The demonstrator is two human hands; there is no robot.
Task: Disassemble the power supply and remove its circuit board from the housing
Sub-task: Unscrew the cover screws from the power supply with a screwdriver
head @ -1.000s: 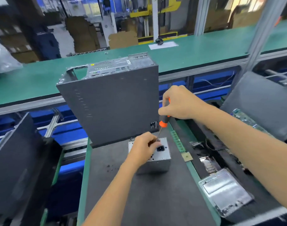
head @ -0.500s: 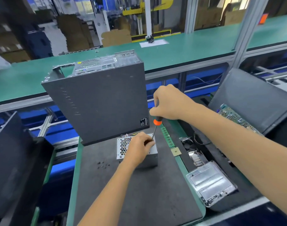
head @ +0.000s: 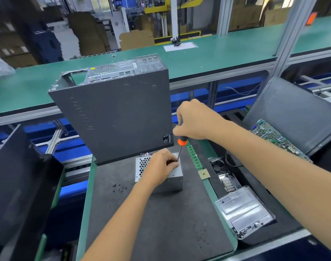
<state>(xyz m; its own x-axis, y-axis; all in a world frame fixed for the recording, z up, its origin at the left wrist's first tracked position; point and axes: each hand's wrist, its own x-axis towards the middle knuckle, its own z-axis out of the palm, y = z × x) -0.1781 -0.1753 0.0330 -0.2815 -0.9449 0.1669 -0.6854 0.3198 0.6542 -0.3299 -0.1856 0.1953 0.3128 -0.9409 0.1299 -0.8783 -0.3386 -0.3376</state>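
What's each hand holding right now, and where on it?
The right hand grips the screwdriver by its handle. The left hand rests on top of the power supply, fingers curled by the screwdriver's tip.

- A long green conveyor belt (head: pixel 226 53) crosses the room behind the dark surface (head: pixel 161 223).
- Grey metal posts (head: pixel 292 34) rise from its frame.
- Stacked cardboard boxes (head: pixel 89 32) and yellow machinery (head: pixel 166 8) stand beyond, brightly lit.

The left hand (head: pixel 160 167) grips the power supply (head: pixel 173 180) before the case (head: pixel 115 117); the right hand (head: pixel 195 120) holds a screwdriver (head: pixel 180 147) on its top.
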